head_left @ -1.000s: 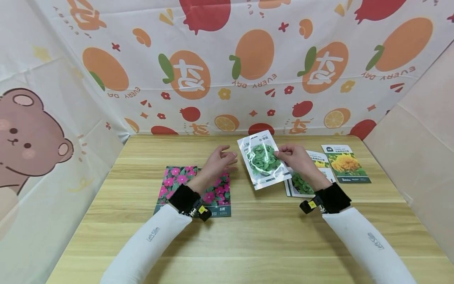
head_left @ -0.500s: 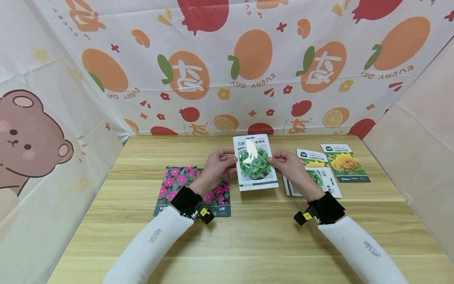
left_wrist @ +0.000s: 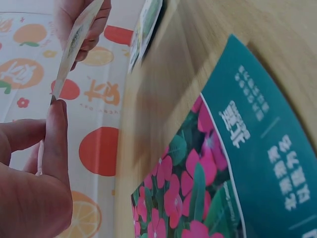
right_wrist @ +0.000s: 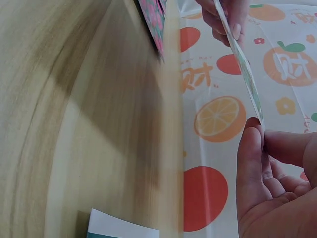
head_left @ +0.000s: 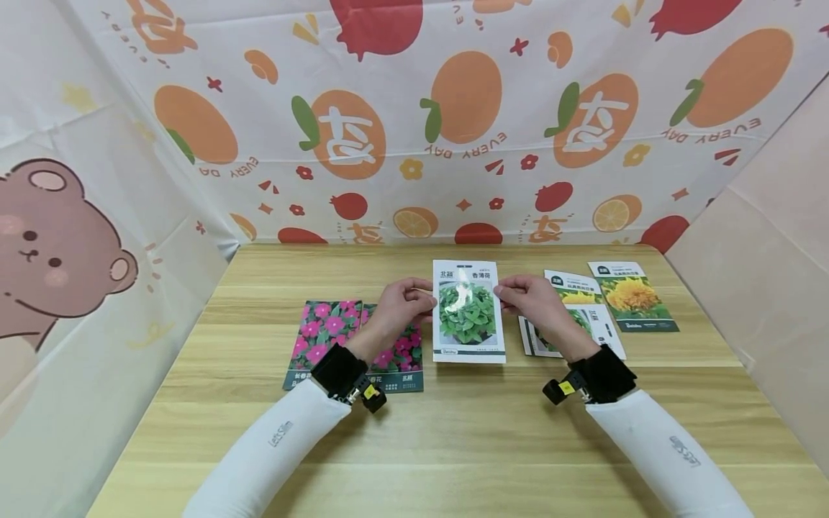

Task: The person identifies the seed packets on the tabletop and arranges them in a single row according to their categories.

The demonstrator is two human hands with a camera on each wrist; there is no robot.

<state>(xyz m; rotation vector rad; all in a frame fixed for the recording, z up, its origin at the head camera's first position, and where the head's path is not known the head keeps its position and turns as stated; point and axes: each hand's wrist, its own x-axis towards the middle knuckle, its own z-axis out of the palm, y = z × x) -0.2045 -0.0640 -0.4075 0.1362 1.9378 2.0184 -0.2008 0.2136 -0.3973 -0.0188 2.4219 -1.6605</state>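
A white seed packet with a green leafy plant on its front [head_left: 468, 316] is held up off the table between both hands. My left hand [head_left: 400, 308] pinches its left edge between thumb and fingers; the left wrist view shows the packet [left_wrist: 74, 47] edge-on above the left hand [left_wrist: 34, 183]. My right hand [head_left: 534, 302] pinches the opposite edge, and in the right wrist view the right hand [right_wrist: 277, 183] has the thin packet [right_wrist: 242, 64] between thumb and forefinger. Below the left forearm lie pink-flower seed packets [head_left: 401, 360], partly covered by the hand and wrist.
Right of the hands, a white green-plant packet [head_left: 599, 324] overlaps a yellow-flower packet [head_left: 573, 284]. Another yellow-flower packet [head_left: 635, 298] lies farther right on the wooden table [head_left: 466, 446]. A fruit-print cloth [head_left: 414, 144] hangs behind the table's back edge.
The packet, earlier tilted in the right hand alone, is now upright. My left hand has taken hold of its left edge, and the packet has come slightly lower.
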